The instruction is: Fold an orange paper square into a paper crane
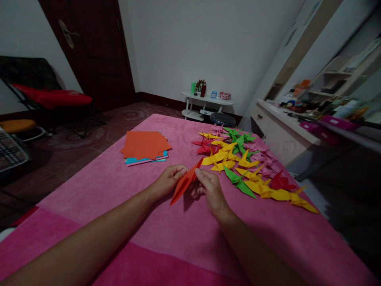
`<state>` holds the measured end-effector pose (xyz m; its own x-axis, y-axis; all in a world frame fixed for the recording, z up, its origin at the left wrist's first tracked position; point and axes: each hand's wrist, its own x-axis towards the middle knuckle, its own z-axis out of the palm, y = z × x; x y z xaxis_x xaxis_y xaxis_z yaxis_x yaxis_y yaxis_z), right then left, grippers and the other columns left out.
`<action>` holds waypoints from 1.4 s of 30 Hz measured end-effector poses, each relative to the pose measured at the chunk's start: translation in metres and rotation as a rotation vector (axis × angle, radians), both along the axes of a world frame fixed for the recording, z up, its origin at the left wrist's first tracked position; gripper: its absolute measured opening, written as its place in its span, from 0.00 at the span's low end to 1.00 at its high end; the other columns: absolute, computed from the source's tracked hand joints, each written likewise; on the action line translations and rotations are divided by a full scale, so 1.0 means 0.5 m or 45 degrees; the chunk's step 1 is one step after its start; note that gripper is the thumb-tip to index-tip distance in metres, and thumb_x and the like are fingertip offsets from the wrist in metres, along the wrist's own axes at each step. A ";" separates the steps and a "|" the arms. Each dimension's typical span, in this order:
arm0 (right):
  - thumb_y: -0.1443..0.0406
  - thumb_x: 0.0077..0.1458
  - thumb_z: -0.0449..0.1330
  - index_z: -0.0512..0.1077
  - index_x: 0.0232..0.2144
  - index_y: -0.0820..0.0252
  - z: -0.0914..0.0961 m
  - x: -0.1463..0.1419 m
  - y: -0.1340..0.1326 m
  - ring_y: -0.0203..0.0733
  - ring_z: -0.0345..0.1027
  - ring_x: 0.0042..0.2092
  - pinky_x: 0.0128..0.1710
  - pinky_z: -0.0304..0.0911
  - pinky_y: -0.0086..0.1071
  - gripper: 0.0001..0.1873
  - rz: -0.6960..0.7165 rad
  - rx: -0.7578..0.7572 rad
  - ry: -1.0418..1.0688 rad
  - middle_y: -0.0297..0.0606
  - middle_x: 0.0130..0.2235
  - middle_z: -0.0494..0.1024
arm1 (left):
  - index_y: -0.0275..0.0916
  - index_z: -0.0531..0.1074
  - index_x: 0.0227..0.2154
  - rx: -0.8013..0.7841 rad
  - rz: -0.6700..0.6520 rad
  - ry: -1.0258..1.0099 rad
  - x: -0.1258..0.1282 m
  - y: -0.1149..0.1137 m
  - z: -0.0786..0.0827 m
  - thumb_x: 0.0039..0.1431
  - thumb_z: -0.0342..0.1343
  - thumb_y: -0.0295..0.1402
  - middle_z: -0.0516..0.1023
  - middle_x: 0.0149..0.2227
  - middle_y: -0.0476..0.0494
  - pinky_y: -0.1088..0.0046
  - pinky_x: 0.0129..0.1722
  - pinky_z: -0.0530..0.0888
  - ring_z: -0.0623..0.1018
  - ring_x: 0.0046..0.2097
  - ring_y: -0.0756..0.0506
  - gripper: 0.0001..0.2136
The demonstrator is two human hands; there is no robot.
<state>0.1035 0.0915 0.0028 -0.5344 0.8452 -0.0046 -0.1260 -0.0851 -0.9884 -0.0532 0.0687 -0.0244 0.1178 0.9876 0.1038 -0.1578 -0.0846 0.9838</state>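
A narrow folded piece of orange paper (182, 186) is held between both my hands just above the pink cloth (119, 186) that covers the table. My left hand (169, 180) is closed on its left side, thumb on top. My right hand (210, 188) pinches its upper right edge with thumb and forefinger, the other fingers curled under. To the right lies a spread of several finished paper cranes (238, 163) in yellow, green, red and pink. A stack of flat paper sheets (145, 147), orange on top with blue and pink beneath, lies to the upper left of my hands.
Beyond the table stands a small white side table (206, 104) with bottles and a clock. A cluttered white dresser (282, 127) runs along the right. A dark door (89, 47) and a chair with a red cushion (50, 97) are at the left.
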 end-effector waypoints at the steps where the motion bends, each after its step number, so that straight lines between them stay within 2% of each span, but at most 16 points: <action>1: 0.50 0.56 0.56 0.71 0.26 0.64 -0.003 0.000 0.001 0.29 0.64 0.17 0.15 0.56 0.20 0.22 0.007 0.003 0.008 0.32 0.19 0.72 | 0.33 0.67 0.26 -0.003 0.012 -0.003 0.000 0.000 0.000 0.58 0.54 0.47 0.72 0.22 0.49 0.76 0.26 0.66 0.70 0.23 0.52 0.19; 9: 0.52 0.54 0.56 0.69 0.26 0.62 0.002 -0.004 -0.007 0.32 0.64 0.18 0.17 0.60 0.23 0.18 -0.034 0.001 0.036 0.31 0.20 0.71 | 0.33 0.67 0.26 -0.010 0.046 -0.006 -0.001 0.001 0.001 0.57 0.54 0.48 0.70 0.22 0.49 0.77 0.26 0.65 0.68 0.24 0.52 0.19; 14: 0.66 0.45 0.57 0.70 0.28 0.61 0.001 -0.008 -0.004 0.34 0.66 0.25 0.24 0.63 0.26 0.05 -0.188 0.137 -0.062 0.33 0.26 0.74 | 0.35 0.65 0.24 0.084 0.203 0.229 0.001 0.003 -0.005 0.59 0.51 0.43 0.64 0.23 0.52 0.78 0.27 0.62 0.63 0.25 0.53 0.16; 20: 0.68 0.39 0.60 0.69 0.34 0.58 -0.023 -0.026 -0.008 0.40 0.70 0.33 0.33 0.67 0.31 0.14 -0.303 0.274 -0.222 0.35 0.33 0.77 | 0.37 0.60 0.21 0.197 0.399 0.584 0.011 -0.001 -0.008 0.62 0.46 0.36 0.60 0.22 0.53 0.77 0.27 0.61 0.62 0.27 0.52 0.15; 23: 0.69 0.38 0.60 0.69 0.36 0.58 -0.027 -0.030 -0.010 0.41 0.71 0.35 0.35 0.67 0.31 0.17 -0.341 0.279 -0.220 0.37 0.36 0.77 | 0.37 0.60 0.21 0.225 0.417 0.675 0.013 -0.002 -0.008 0.63 0.45 0.35 0.61 0.22 0.53 0.77 0.27 0.61 0.62 0.26 0.51 0.15; 25: 0.69 0.39 0.60 0.68 0.37 0.58 -0.030 -0.026 -0.005 0.40 0.70 0.33 0.33 0.66 0.30 0.17 -0.371 0.263 -0.229 0.36 0.35 0.77 | 0.37 0.64 0.22 0.251 0.396 0.728 0.014 -0.004 -0.007 0.63 0.45 0.35 0.65 0.23 0.51 0.77 0.29 0.64 0.66 0.28 0.51 0.14; 28: 0.67 0.40 0.61 0.69 0.34 0.59 -0.035 -0.015 0.012 0.39 0.68 0.31 0.29 0.65 0.29 0.14 -0.350 0.253 -0.265 0.35 0.32 0.76 | 0.37 0.70 0.31 0.294 0.356 0.788 0.015 -0.007 -0.005 0.64 0.43 0.34 0.74 0.30 0.47 0.74 0.36 0.68 0.73 0.34 0.48 0.12; 31: 0.66 0.40 0.61 0.69 0.32 0.59 -0.037 -0.001 0.031 0.39 0.68 0.31 0.30 0.64 0.29 0.12 -0.285 0.295 -0.301 0.34 0.31 0.76 | 0.37 0.71 0.43 0.378 0.392 0.866 0.013 -0.015 0.000 0.63 0.42 0.30 0.76 0.39 0.43 0.70 0.44 0.70 0.75 0.41 0.46 0.13; 34: 0.67 0.41 0.61 0.70 0.32 0.59 -0.033 0.013 0.043 0.40 0.68 0.31 0.30 0.64 0.30 0.11 -0.232 0.375 -0.346 0.35 0.30 0.76 | 0.38 0.64 0.53 0.597 0.379 0.997 0.010 -0.029 0.016 0.58 0.45 0.25 0.71 0.50 0.38 0.64 0.52 0.68 0.71 0.51 0.44 0.19; 36: 0.68 0.41 0.61 0.70 0.33 0.58 -0.028 0.022 0.046 0.41 0.68 0.32 0.30 0.63 0.31 0.11 -0.221 0.451 -0.418 0.36 0.30 0.76 | 0.39 0.58 0.59 0.773 0.281 1.109 0.010 -0.041 0.034 0.54 0.50 0.26 0.61 0.60 0.34 0.60 0.56 0.65 0.64 0.59 0.41 0.27; 39: 0.71 0.41 0.59 0.69 0.34 0.58 -0.017 0.030 0.046 0.41 0.68 0.33 0.31 0.63 0.31 0.13 -0.248 0.578 -0.576 0.36 0.31 0.76 | 0.44 0.62 0.57 0.949 0.206 1.356 0.017 -0.057 0.059 0.52 0.57 0.30 0.51 0.65 0.36 0.56 0.59 0.62 0.58 0.63 0.37 0.27; 42: 0.74 0.40 0.57 0.68 0.36 0.59 -0.009 0.032 0.046 0.42 0.69 0.34 0.33 0.62 0.31 0.16 -0.266 0.691 -0.717 0.38 0.33 0.77 | 0.43 0.68 0.50 1.028 0.227 1.524 0.026 -0.065 0.068 0.54 0.59 0.33 0.53 0.65 0.36 0.56 0.58 0.62 0.58 0.63 0.36 0.20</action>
